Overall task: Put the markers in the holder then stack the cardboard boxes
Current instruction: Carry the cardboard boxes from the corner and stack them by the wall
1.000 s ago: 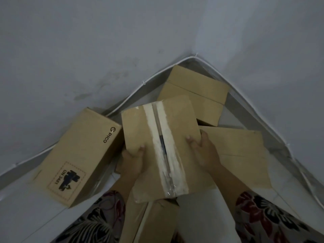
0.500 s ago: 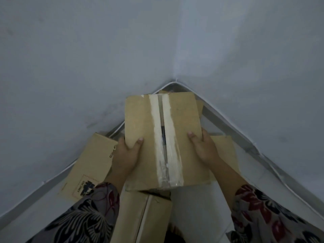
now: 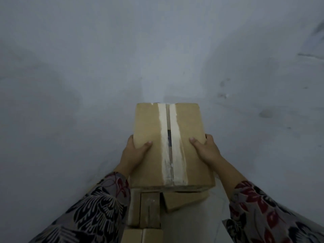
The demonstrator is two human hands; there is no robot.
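I hold a brown cardboard box (image 3: pixel 189 148) with a torn white tape strip down its top, lifted in front of the grey wall corner. My left hand (image 3: pixel 134 153) grips its left side with the thumb on top. My right hand (image 3: pixel 206 149) grips its right side the same way. Below it, parts of other cardboard boxes (image 3: pixel 184 199) show near the frame's bottom, mostly hidden by the held box. No markers or holder are in view.
Two grey walls (image 3: pixel 87 76) meet in a corner straight ahead and fill most of the view. More box edges (image 3: pixel 142 235) sit at the bottom centre between my patterned sleeves. A pale floor strip (image 3: pixel 215 216) lies to the right of them.
Both hands have raised the taped box higher and toward the corner. The view tilted up, so the boxes on the floor at left and behind dropped out of sight.
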